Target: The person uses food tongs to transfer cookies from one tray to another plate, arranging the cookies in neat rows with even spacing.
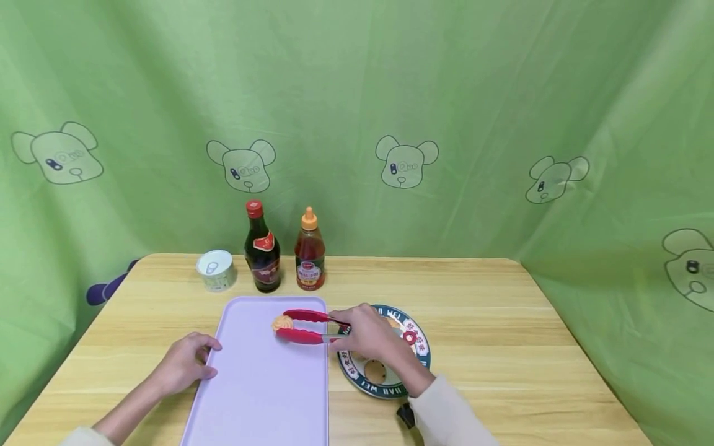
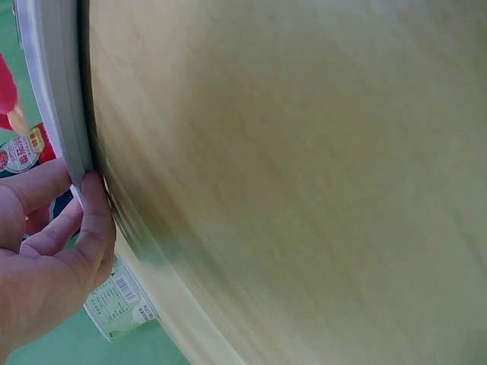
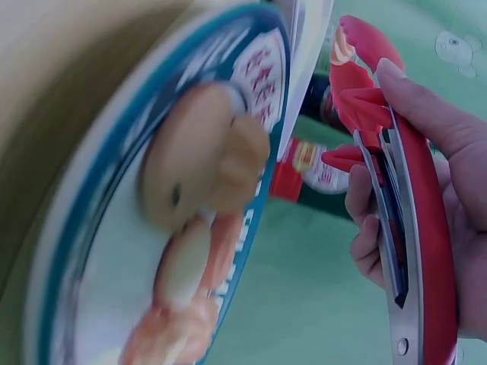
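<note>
My right hand (image 1: 365, 334) grips red-and-metal tongs (image 1: 304, 336), seen close up in the right wrist view. Between the tong tips sits a small pale-orange, ridged food piece (image 1: 281, 323), over the upper part of a lilac tray (image 1: 259, 390); whether it touches the tray I cannot tell. On the tray's left side, my left hand (image 1: 181, 365) pinches the raised edge between thumb and fingers, as the left wrist view also shows. Partly under my right forearm lies a round plate (image 1: 423, 356) with a dark green patterned rim, holding a brown cookie-like piece (image 1: 375, 371) and other food pieces.
Behind the tray stand a pull-tab can (image 1: 216, 271), a dark red-capped bottle (image 1: 263, 260) and an orange-capped sauce bottle (image 1: 310, 257). A black object (image 1: 406, 415) shows beside the right sleeve. A green curtain (image 1: 334, 93) hangs behind the wooden table (image 1: 502, 322).
</note>
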Demonstrator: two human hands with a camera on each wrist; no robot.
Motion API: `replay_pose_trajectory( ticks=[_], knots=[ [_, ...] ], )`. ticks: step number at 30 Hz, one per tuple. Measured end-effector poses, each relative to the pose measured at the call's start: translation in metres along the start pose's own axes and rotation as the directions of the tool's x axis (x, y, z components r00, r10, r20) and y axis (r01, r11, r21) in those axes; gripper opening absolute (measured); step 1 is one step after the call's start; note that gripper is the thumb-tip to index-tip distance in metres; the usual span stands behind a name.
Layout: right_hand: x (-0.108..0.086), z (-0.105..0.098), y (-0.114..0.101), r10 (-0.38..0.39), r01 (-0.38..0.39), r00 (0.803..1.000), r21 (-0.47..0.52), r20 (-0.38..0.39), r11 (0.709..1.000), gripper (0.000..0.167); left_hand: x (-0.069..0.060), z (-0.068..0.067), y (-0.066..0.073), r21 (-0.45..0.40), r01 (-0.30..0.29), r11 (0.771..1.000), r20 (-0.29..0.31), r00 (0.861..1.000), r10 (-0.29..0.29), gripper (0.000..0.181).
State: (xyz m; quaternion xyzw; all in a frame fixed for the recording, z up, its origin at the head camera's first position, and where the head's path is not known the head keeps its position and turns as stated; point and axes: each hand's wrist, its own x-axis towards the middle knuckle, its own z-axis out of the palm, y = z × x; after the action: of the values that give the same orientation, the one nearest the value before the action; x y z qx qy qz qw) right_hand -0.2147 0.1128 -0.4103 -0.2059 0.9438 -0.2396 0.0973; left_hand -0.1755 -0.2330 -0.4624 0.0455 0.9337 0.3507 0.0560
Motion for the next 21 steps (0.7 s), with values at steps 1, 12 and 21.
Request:
replay_pose_trajectory(
  ticks=[1,12,21],
  knots=[
    [-0.002,-0.002,0.003,0.005,-0.005,1.000,0.002,0.000,1.000,0.061,0.000,0.000,0.000,-0.001,0.000,1.000,0.001,1.000,0.000,0.040],
    [-0.029,-0.024,0.042,0.038,-0.039,0.999,-0.022,-0.030,0.999,0.062,0.002,-0.001,0.000,0.017,0.005,1.000,0.004,1.000,-0.005,0.041],
    [-0.055,-0.043,0.061,0.057,-0.059,0.994,-0.026,-0.091,0.998,0.061,0.002,0.000,0.000,0.012,0.015,1.000,0.008,1.000,-0.015,0.041]
  ],
)
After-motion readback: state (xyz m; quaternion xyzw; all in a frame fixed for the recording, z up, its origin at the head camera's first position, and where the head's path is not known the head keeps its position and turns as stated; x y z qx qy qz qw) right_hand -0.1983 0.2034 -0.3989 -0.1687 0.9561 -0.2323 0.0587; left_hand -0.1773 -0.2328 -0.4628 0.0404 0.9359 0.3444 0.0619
